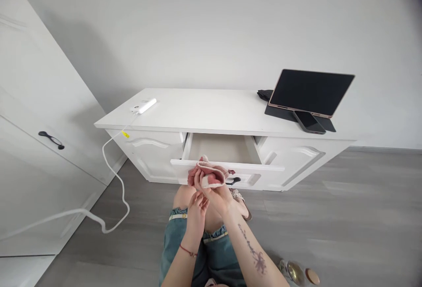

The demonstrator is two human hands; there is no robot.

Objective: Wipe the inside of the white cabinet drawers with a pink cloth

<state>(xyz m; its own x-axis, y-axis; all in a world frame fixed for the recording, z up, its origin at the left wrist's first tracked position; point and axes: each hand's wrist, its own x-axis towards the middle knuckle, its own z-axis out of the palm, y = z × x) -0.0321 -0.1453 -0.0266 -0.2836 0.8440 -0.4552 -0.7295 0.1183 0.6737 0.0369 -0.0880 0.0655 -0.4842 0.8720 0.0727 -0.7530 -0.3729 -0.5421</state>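
Observation:
My right hand (219,197) is closed around a folded pink and white cloth (214,179), perhaps a small garment; its exact kind I cannot make out. The cloth is bunched up over my fingers, in front of the drawer's front panel. My left hand (197,208) is just below and left of it, fingers loosely curled and slightly apart, close to my right hand with nothing visible in it. Beyond both hands, a white drawer (224,146) is pulled out of the cabinet, its pale bottom showing. The cloth hides part of the drawer front.
On the white cabinet (198,109) stand a tablet (311,91), a phone (309,121), a black item (263,95) and a white power strip (147,106). Its cable (123,190) loops down at left. A wardrobe (42,102) stands left; a glass jar (295,273) is on the floor.

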